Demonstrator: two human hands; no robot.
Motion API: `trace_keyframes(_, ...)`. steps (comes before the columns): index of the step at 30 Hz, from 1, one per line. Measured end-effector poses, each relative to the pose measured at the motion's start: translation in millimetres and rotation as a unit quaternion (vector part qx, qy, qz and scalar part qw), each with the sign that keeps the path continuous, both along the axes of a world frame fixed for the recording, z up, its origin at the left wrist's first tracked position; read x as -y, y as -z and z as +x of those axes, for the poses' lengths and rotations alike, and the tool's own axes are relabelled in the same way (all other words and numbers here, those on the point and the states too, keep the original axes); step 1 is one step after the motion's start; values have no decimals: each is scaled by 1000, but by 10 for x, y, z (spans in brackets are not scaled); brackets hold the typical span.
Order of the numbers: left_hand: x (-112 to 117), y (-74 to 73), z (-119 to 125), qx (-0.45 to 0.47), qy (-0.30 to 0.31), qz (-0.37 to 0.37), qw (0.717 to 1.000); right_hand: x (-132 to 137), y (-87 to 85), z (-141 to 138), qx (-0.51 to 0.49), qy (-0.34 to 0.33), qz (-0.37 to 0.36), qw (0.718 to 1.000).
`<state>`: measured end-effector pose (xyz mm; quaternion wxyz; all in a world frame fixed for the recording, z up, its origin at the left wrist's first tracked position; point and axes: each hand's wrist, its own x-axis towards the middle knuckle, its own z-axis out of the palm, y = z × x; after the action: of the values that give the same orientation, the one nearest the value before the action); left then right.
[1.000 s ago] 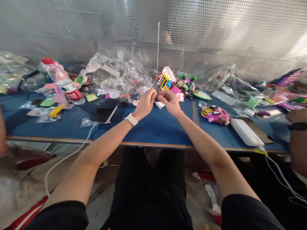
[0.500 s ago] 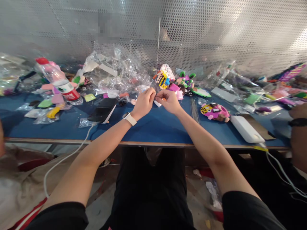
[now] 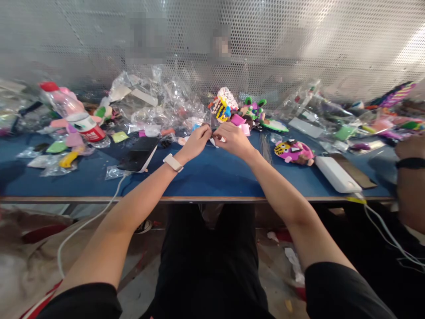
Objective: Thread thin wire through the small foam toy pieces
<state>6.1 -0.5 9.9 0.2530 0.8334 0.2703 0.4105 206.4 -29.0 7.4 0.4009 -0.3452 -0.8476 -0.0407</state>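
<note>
My left hand (image 3: 198, 141) and my right hand (image 3: 233, 138) meet above the blue table (image 3: 212, 177), fingertips pinched close together. What they hold is too small and covered to name; a bit of white shows below the fingers. Just behind them lie a clay figure (image 3: 223, 106) in white, orange, yellow and blue, and pink pieces (image 3: 241, 124). To the right of my right hand, a bundle of thin wires (image 3: 265, 148) rests on the table, with a pink and yellow clay figure (image 3: 294, 152) beyond it.
A phone (image 3: 138, 154) on a cable and a bottle with a red cap (image 3: 81, 119) stand left. Crumpled clear plastic bags (image 3: 159, 97) line the metal wall. At right are a white power bank (image 3: 337, 174) and another person's arm with a black band (image 3: 411, 164).
The long thin white strand that rose upright from my fingers no longer shows there. My hands stay together, the right one turned more knuckles-up. The view has shifted slightly.
</note>
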Motion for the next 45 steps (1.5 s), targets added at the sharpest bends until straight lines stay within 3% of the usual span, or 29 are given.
trace_keyframes(5, 68, -27, -28, 19, -14, 38, 999, 5, -18, -42, -135, -29, -134, 981)
trace_keyframes(10, 136, -48, -46, 7, -19, 130, 991, -63, -21, -10, -261, -123, -312, 905)
trace_keyframes(15, 138, -41, -51, -10, -46, 175, 983, -44, -29, -9, -320, -143, -378, 857)
trace_keyframes(22, 152, -20, -56, -43, -69, 161, 984, -60, -11, -60, -365, -88, -379, 846)
trace_keyframes(29, 154, 19, -22, -86, -95, 199, 972, -52, -6, -91, -386, -95, -358, 845)
trace_keyframes(34, 195, -9, 13, -40, -94, 174, 979, -28, -14, -146, -372, -80, -336, 862)
trace_keyframes(40, 202, 6, 56, 16, -82, 94, 992, -22, -14, -185, -365, -71, -299, 879)
trace_keyframes(45, 203, -30, 23, 3, -74, 129, 989, -14, -43, -133, -348, -98, -309, 879)
